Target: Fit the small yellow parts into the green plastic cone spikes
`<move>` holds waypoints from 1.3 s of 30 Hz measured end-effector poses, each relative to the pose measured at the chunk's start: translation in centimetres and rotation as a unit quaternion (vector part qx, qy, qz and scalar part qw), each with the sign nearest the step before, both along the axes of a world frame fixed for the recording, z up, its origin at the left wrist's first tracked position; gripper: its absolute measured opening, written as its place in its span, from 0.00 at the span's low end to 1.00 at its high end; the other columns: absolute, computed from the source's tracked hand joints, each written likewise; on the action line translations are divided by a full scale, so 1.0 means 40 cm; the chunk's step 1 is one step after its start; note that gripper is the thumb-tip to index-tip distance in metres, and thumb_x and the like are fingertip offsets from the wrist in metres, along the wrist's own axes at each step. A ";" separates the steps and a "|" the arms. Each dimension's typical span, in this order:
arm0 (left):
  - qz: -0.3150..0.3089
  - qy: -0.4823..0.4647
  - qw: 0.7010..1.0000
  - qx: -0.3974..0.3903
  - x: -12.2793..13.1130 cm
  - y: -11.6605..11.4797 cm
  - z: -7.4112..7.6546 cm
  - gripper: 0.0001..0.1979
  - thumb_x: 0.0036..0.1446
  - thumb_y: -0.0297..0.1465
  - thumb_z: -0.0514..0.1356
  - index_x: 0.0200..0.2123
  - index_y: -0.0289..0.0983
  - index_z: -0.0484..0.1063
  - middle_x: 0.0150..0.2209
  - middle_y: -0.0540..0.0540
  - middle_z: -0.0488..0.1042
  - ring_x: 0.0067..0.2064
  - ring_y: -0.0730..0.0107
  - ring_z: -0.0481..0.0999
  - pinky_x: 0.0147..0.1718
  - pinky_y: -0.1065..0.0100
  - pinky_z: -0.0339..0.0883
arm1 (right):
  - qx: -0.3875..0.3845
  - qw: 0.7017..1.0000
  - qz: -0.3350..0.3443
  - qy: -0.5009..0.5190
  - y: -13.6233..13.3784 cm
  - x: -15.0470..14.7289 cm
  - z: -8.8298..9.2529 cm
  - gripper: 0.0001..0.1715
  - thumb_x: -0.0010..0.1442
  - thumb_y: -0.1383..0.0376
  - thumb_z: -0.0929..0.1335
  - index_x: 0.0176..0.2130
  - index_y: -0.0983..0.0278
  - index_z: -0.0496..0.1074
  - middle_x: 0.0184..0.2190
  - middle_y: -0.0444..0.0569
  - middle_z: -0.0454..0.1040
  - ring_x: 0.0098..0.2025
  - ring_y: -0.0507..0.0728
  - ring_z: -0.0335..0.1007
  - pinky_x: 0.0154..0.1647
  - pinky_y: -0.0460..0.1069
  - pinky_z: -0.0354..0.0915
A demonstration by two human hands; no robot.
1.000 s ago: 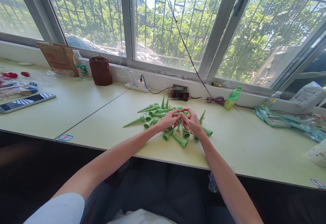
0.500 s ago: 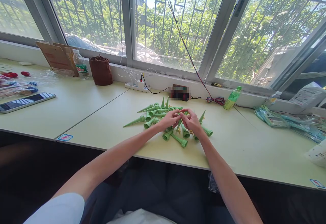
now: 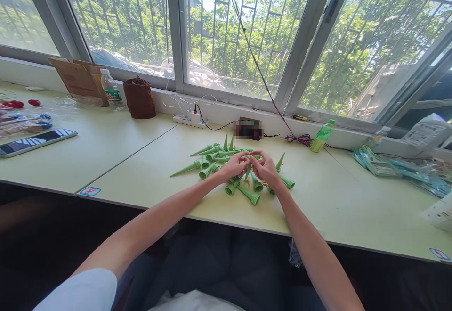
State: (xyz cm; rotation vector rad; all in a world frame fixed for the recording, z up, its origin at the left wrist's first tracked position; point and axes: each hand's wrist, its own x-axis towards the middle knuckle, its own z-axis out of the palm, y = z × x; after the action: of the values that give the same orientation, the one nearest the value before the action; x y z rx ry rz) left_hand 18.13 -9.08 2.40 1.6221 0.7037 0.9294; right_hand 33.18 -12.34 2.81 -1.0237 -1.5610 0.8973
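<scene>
My left hand (image 3: 236, 166) and my right hand (image 3: 265, 167) meet over a pile of green plastic watering spikes, fingertips pinched close together. Between them hangs a green watering spike (image 3: 248, 173), pointed end downward; its upper part is hidden by my fingers, so I cannot tell how each hand grips it. Around my hands lie several more spikes, one long one (image 3: 186, 168) out to the left and one (image 3: 250, 195) in front, its hollow end toward me. Small yellowish pieces (image 3: 276, 183) show among them near my right hand.
Behind the pile stands a dark device (image 3: 249, 128), partly blurred, with a cable. A power strip (image 3: 190, 120), a brown pouch (image 3: 140, 98) and a water bottle (image 3: 111, 90) line the window side. A phone (image 3: 38, 142) lies left; a green bottle (image 3: 322, 136) and plastic packets (image 3: 399, 167) are at right.
</scene>
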 end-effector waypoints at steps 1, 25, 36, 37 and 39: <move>0.008 0.001 1.000 0.006 0.001 0.001 -0.001 0.19 0.58 0.40 0.60 0.49 0.35 0.67 0.24 0.51 0.67 0.19 0.80 0.61 0.16 0.77 0.55 | 0.000 1.000 -0.006 0.000 0.003 0.001 -0.002 0.26 0.56 0.46 0.68 0.44 0.61 0.65 0.11 0.35 0.61 0.12 0.49 0.51 0.13 0.43 0.48; 0.216 0.132 0.941 0.226 -0.012 0.011 0.004 0.14 0.57 0.30 0.55 0.47 0.37 0.70 0.32 0.48 0.72 0.26 0.74 0.66 0.30 0.71 0.63 | 0.083 0.961 -0.064 -0.256 0.015 0.029 -0.016 0.07 0.51 0.62 0.70 0.32 0.63 0.74 0.25 0.45 0.74 0.26 0.53 0.68 0.31 0.47 0.63; 0.229 0.144 0.930 0.251 -0.010 0.006 0.006 0.13 0.58 0.29 0.54 0.46 0.36 0.70 0.33 0.46 0.74 0.28 0.72 0.69 0.33 0.70 0.65 | 0.032 0.947 0.025 -0.320 0.009 0.037 -0.021 0.10 0.48 0.65 0.72 0.35 0.63 0.77 0.29 0.45 0.77 0.31 0.53 0.71 0.35 0.47 0.64; 0.229 0.144 0.929 0.251 -0.010 0.007 0.005 0.13 0.58 0.29 0.54 0.46 0.36 0.70 0.33 0.46 0.74 0.28 0.73 0.69 0.33 0.70 0.65 | 0.033 0.946 0.025 -0.320 0.011 0.037 -0.023 0.09 0.48 0.66 0.72 0.34 0.63 0.77 0.29 0.45 0.77 0.31 0.53 0.71 0.35 0.47 0.64; 0.229 0.142 0.929 0.252 -0.009 0.007 0.004 0.13 0.58 0.29 0.54 0.46 0.35 0.70 0.33 0.47 0.74 0.28 0.73 0.69 0.33 0.70 0.65 | 0.037 0.947 0.024 -0.318 0.015 0.038 -0.027 0.08 0.49 0.67 0.71 0.34 0.63 0.77 0.28 0.45 0.77 0.31 0.53 0.72 0.36 0.47 0.64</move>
State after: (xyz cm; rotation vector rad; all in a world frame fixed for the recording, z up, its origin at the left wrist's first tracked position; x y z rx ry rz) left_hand 17.78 -8.80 2.57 2.1227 1.1463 1.3004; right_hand 34.71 -11.73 1.71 -1.3026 -2.1422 0.5524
